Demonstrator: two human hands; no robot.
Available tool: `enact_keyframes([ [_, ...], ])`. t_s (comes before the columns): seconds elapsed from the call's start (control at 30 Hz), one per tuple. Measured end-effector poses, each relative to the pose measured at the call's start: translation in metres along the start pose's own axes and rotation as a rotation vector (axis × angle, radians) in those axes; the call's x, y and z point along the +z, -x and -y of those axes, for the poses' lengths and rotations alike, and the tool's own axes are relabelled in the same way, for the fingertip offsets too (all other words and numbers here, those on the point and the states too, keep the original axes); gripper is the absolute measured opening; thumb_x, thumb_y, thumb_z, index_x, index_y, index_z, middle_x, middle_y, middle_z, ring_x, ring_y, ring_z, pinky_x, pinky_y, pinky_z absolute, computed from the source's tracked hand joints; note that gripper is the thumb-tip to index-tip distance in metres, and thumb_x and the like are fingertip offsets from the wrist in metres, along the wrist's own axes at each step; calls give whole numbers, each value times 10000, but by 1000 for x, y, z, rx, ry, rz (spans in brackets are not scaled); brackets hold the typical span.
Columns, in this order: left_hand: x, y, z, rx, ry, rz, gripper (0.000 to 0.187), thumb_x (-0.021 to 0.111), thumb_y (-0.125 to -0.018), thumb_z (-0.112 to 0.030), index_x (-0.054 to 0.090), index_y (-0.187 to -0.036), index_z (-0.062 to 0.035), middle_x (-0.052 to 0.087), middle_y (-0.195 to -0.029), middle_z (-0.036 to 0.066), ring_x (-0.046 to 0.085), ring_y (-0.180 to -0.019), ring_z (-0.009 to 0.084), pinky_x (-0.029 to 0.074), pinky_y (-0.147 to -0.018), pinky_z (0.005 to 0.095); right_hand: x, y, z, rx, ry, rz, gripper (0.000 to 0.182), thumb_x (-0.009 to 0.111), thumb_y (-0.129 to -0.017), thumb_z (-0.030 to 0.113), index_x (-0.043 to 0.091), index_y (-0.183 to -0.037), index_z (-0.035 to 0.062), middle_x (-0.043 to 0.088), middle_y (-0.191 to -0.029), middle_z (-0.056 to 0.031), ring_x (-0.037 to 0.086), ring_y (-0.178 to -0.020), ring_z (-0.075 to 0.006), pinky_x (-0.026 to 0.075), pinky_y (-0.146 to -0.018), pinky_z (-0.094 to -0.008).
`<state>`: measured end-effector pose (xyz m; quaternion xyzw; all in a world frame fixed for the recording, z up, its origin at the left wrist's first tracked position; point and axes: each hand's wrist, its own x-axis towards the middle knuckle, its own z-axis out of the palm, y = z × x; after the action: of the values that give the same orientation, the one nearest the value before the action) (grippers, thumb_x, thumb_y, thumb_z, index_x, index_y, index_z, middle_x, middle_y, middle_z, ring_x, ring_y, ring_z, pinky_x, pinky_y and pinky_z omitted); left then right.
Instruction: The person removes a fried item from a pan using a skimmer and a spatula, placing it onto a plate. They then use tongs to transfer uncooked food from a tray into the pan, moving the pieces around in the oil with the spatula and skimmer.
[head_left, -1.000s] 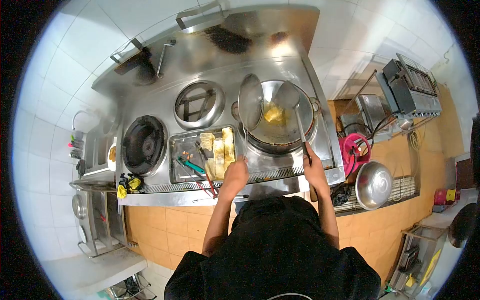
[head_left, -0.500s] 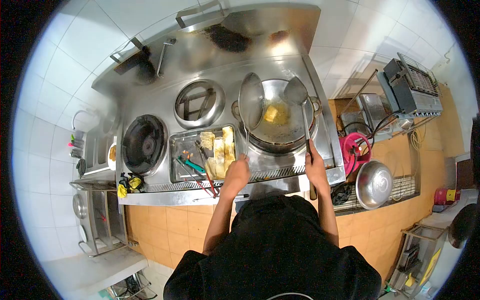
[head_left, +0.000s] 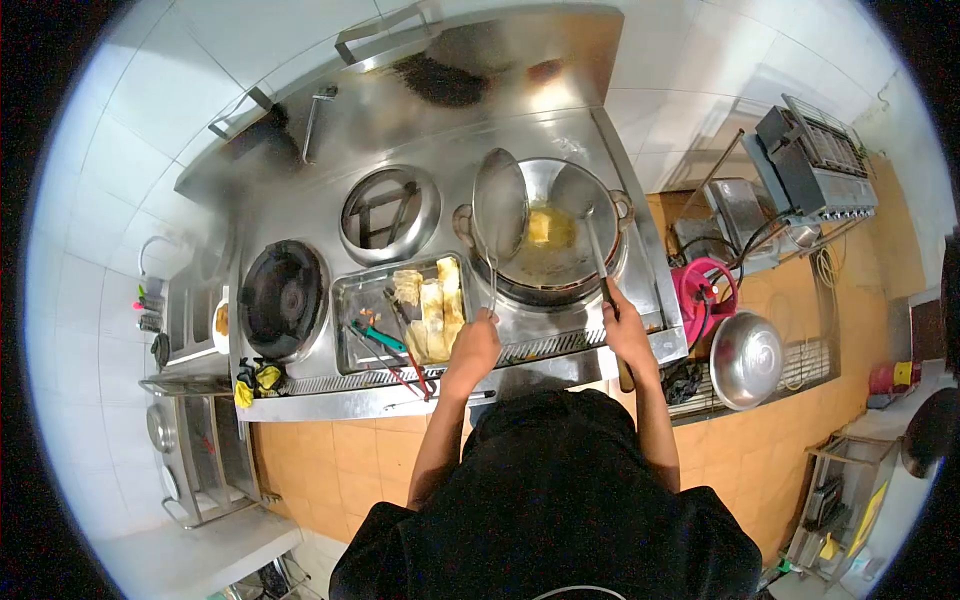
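Note:
In the head view my left hand is wrapped round the thin handle of a round strainer, tilted up over the wok's left side. My right hand grips the dark handle of a ladle, whose bowl is at the back of the wok. A yellow piece of food lies in oil in the wok, between the two tools. Left of the wok, a metal tray holds several pale yellow food pieces and tongs with teal and red grips.
An uncovered burner ring is behind the tray, and a black burner stands further left. Yellow-black cloth lies at the stove's front left. On the right are a pink round frame and a large metal bowl.
The ladle has swung left, its bowl now nearer the strainer and the food piece. My right hand shifted slightly left. The strainer stays nearly in place while the whole view turned a little.

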<state>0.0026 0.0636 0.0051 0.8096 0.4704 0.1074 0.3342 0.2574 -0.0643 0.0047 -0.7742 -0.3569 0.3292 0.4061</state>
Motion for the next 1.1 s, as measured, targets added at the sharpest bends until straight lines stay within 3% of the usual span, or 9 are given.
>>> enact_keyframes([
  [0.13, -9, 1, 0, 69, -6, -36, 192, 478, -934, -75, 549, -1045, 65, 625, -803, 353, 622, -826, 515, 480, -739, 582, 1, 7, -13, -113, 22, 7, 495, 471, -987, 102, 411, -1477, 59, 615, -1274, -268, 660, -1040, -344, 479, -911, -351],
  [0.23, -24, -5, -9, 50, -21, -46, 195, 469, -947, -86, 557, -1040, 61, 623, -796, 353, 621, -824, 517, 475, -751, 587, -23, 30, 31, 93, 16, 45, 506, 473, -988, 108, 401, -1487, 72, 641, -1205, -267, 644, -889, -324, 480, -852, -355],
  [0.27, -27, -9, -10, 41, -21, -44, 195, 469, -947, -86, 557, -1040, 61, 623, -796, 353, 621, -824, 517, 475, -751, 587, -21, 32, 17, -74, 62, -51, 502, 466, -985, 71, 405, -1483, 46, 639, -1033, -179, 526, -816, -164, 458, -786, -282],
  [0.37, -28, -31, -11, 36, -30, -38, 204, 469, -976, -133, 564, -1040, 37, 627, -811, 351, 615, -843, 525, 457, -774, 602, -23, 37, 4, 13, 157, -9, 506, 470, -979, 67, 402, -1479, 33, 640, -1110, -236, 584, -910, -206, 464, -859, -310],
  [0.43, -17, -45, -3, 53, -21, -19, 228, 451, -977, -125, 555, -1065, 58, 636, -857, 349, 617, -867, 522, 466, -783, 587, -18, 37, -1, -56, 87, 10, 527, 483, -962, 99, 402, -1483, 73, 598, -1196, -334, 593, -1131, -460, 470, -950, -416],
  [0.67, -18, -22, -7, 41, 71, -63, 240, 425, -975, -116, 560, -1108, 31, 646, -943, 336, 615, -906, 512, 471, -813, 573, 2, 12, 18, -103, 153, 94, 541, 488, -955, 98, 392, -1487, 79, 595, -1213, -326, 572, -1141, -474, 456, -981, -453],
  [0.7, -26, -15, -10, 32, 71, -70, 240, 425, -975, -116, 560, -1108, 31, 646, -943, 336, 615, -906, 512, 471, -813, 573, -2, 15, 40, 31, 144, 158, 510, 499, -971, 76, 415, -1473, 67, 560, -1342, -274, 546, -1254, -393, 419, -1024, -347],
  [0.9, -60, 12, -17, -127, 172, -81, 223, 415, -955, -51, 554, -1108, 34, 662, -975, 302, 634, -908, 485, 483, -806, 521, -6, 18, 32, -153, 39, 168, 507, 486, -984, 74, 402, -1484, 62, 554, -1356, -273, 572, -1236, -308, 407, -1029, -330],
  [1.1, -29, -1, -2, 26, 122, -135, 214, 439, -955, -76, 556, -1093, 40, 658, -930, 320, 625, -883, 503, 489, -784, 547, -22, 34, 11, -134, 131, 31, 540, 483, -963, 88, 389, -1495, 103, 604, -1166, -343, 620, -1092, -449, 478, -923, -422],
])
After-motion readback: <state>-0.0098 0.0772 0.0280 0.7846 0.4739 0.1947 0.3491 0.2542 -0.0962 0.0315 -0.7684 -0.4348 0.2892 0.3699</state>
